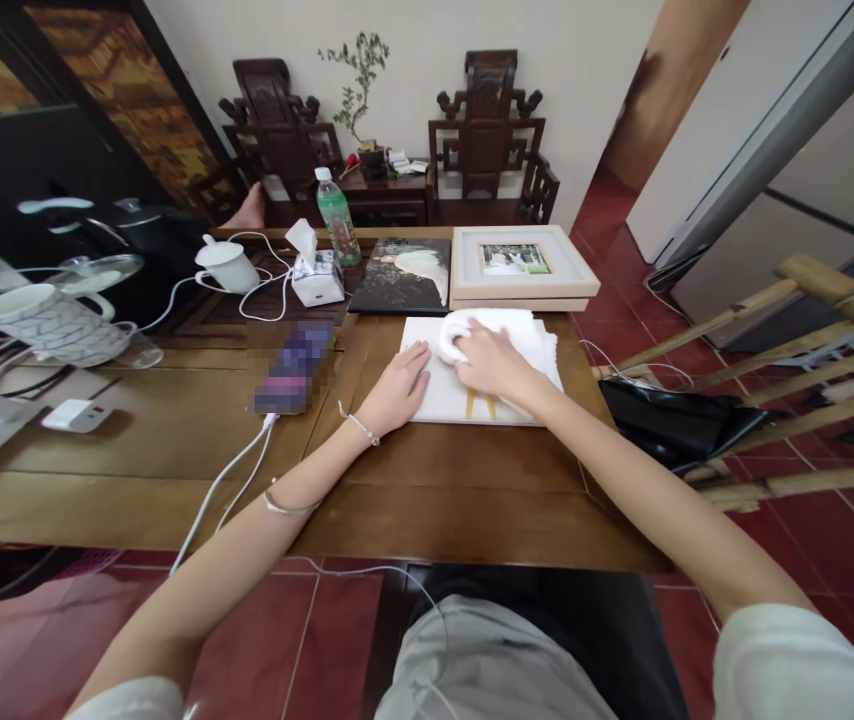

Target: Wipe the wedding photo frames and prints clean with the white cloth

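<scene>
A white panel [438, 408] lies flat on the wooden table [427, 500], with yellow marks showing near its front edge. My right hand [493, 358] presses a bunched white cloth [521, 325] onto the panel, fingers curled into the fabric. Cloth, hand and forearm hide much of the panel's face. Over the panel's left edge rests my left hand [397, 388], fingers stretched out and holding nothing. Just behind the panel are a dark picture [397, 275] with a white shape on it and a white-framed picture [577, 268], which lies on another light frame.
Left of the panel lies a phone [296, 370] with a white cable attached. Behind it stand a tissue box [318, 285], a green-labelled bottle [337, 215] and a lidded white cup [226, 265]. A patterned mug [52, 320] and charger [76, 415] are far left; a bamboo chair [772, 400] stands right.
</scene>
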The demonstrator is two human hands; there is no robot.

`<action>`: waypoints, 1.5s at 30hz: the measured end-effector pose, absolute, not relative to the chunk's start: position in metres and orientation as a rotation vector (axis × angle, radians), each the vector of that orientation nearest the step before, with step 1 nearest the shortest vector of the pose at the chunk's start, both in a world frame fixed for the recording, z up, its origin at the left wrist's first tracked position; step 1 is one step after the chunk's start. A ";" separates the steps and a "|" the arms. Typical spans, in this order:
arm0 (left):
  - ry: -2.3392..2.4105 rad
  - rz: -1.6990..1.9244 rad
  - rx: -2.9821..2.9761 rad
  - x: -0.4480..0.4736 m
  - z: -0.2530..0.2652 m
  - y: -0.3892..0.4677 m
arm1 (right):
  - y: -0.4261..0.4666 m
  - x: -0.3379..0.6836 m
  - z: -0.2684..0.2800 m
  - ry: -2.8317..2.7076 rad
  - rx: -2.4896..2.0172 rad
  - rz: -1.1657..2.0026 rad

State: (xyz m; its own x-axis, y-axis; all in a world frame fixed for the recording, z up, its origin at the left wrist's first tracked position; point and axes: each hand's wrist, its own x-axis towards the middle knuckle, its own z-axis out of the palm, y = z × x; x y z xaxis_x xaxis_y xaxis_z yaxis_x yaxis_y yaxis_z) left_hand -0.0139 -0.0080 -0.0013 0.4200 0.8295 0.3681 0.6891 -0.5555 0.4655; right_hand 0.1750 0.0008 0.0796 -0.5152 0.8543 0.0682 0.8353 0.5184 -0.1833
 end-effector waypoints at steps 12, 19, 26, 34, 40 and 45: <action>1.351 0.847 2.451 -0.013 -0.003 -0.007 | -0.083 0.186 0.079 -2.721 -1.321 0.352; 1.326 0.877 2.359 -0.011 0.001 -0.008 | -0.004 0.168 0.082 -2.588 -1.493 0.219; 1.370 1.270 1.812 -0.012 0.006 -0.006 | -0.009 0.140 0.075 -2.678 -1.301 0.220; 1.324 1.350 1.615 -0.010 0.008 -0.007 | -0.078 0.160 0.084 -2.919 -0.899 0.359; 1.491 1.103 2.005 -0.009 0.005 -0.010 | -0.034 0.177 0.093 -2.778 -1.407 0.226; 1.426 0.996 2.244 -0.012 0.000 -0.008 | 0.025 0.159 0.100 -2.557 -1.639 0.343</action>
State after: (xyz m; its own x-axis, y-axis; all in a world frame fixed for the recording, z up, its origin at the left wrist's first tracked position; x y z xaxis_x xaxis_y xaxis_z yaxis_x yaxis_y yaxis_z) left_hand -0.0118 -0.0083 -0.0005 0.2664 0.8805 0.3921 0.6712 -0.4614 0.5801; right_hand 0.1592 0.0245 0.0998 -0.4221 0.9052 -0.0492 0.8861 0.4005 -0.2332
